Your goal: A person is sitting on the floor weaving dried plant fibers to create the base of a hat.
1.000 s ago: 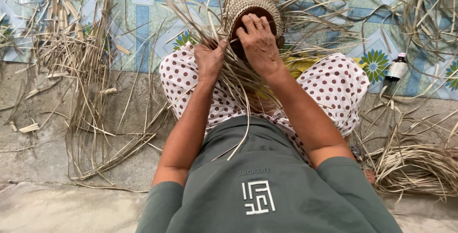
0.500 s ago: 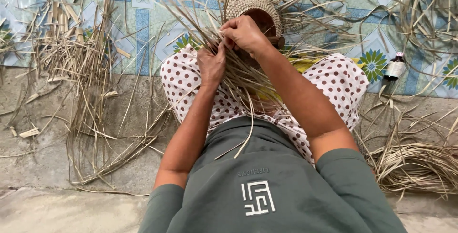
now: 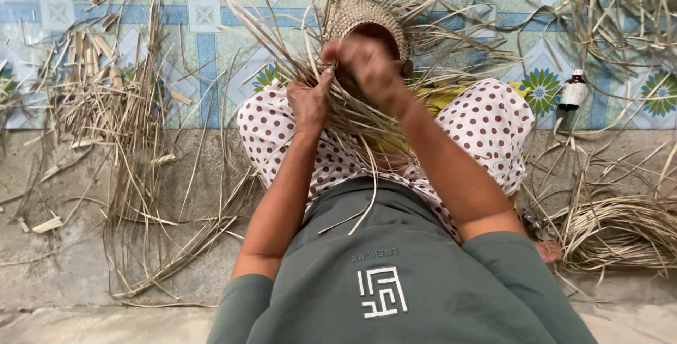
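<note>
View: single head camera, worn by the person; no second view to share any area with.
Direction: steeply down and forward, over the grey shirt (image 3: pixel 395 280) and spotted lap (image 3: pixel 486 125) to the patterned mat (image 3: pixel 204 20).
Range: close; forearms fill centre frame.
Focus: right hand (image 3: pixel 367 65) blurred, probably motion.
Edges: concrete floor (image 3: pixel 70 259) along the bottom.

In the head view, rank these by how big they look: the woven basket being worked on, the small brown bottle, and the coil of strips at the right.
1. Coil of strips, largest.
2. Woven basket, though hands and loose strips partly hide it.
3. Small brown bottle, clearly smallest.
</note>
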